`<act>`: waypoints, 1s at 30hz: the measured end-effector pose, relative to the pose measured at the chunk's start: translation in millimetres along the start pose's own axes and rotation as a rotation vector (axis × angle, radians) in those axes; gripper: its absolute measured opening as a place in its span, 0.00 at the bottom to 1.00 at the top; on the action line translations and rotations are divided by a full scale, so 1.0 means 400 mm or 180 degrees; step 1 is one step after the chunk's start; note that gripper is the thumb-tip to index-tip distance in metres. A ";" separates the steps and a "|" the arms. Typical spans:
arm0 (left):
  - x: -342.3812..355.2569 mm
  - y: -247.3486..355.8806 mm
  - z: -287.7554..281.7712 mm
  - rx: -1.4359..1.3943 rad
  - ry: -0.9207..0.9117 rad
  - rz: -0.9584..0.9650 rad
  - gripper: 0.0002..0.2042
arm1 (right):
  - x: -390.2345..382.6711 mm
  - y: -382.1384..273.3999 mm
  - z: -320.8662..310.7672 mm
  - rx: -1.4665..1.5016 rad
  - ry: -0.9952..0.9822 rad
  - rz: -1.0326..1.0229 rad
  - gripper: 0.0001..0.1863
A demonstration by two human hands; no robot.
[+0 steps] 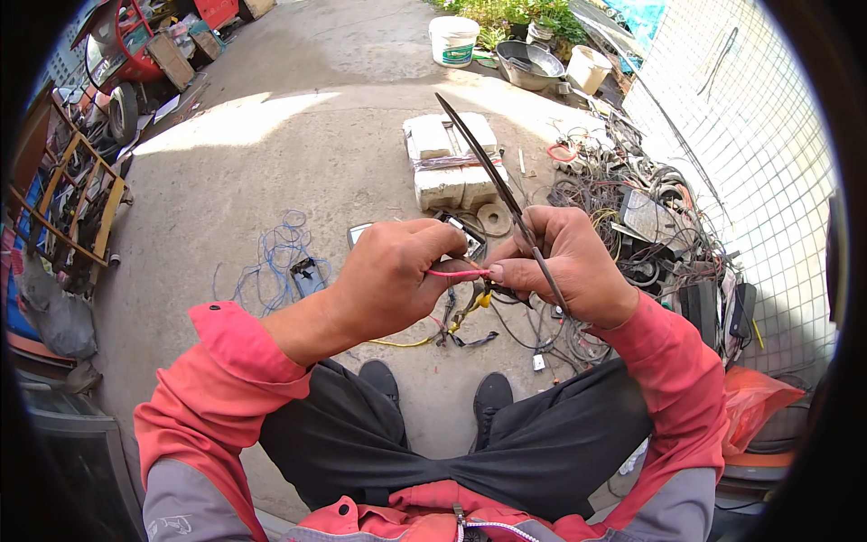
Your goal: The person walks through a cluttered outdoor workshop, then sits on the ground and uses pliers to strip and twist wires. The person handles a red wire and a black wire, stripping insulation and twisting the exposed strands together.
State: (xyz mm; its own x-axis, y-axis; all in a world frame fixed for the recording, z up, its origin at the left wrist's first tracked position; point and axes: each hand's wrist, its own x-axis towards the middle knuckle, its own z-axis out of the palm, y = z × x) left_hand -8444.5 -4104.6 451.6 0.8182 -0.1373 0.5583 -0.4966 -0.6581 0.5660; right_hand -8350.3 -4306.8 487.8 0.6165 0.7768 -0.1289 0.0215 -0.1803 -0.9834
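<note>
Head view: what's biggest from where you stand?
Cable heap [601, 185] on the right. Then the white block [438, 149], straight ahead on the ground.
And smaller?
Long dark blade [488, 165], slanting up and away, lying across the right hand [578, 266], which is curled closed on it.
Left hand [384, 271]?
Fingers bent, pinching the pink wire [459, 274].
Wire's position?
Between both hands, off the ground, right thumb at its end.
</note>
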 end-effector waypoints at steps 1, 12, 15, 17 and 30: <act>0.001 -0.002 0.001 0.0021 0.0000 0.0050 0.10 | 0.001 0.003 0.001 0.0047 -0.0002 0.0030 0.13; 0.018 0.022 0.007 -0.0192 0.0216 -0.0227 0.11 | -0.007 0.023 -0.003 0.0322 0.0493 0.0271 0.12; 0.011 0.024 0.001 -0.0569 0.0244 -0.0480 0.09 | -0.006 0.021 -0.007 0.0483 0.0648 0.0294 0.12; 0.007 0.018 0.004 -0.0707 0.0303 -0.0496 0.09 | -0.005 0.020 -0.009 0.0557 0.0711 0.0243 0.12; 0.032 0.012 0.005 -0.2864 -0.0292 -0.2300 0.15 | -0.021 0.012 0.035 0.0264 0.0777 -0.0083 0.09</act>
State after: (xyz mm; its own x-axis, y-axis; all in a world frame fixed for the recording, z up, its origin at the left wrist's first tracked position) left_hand -8435.8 -4110.8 460.1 0.9951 -0.0216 -0.0969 0.0991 0.1549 0.9830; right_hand -8366.4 -4305.8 482.5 0.7884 0.6101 -0.0787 -0.0186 -0.1043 -0.9944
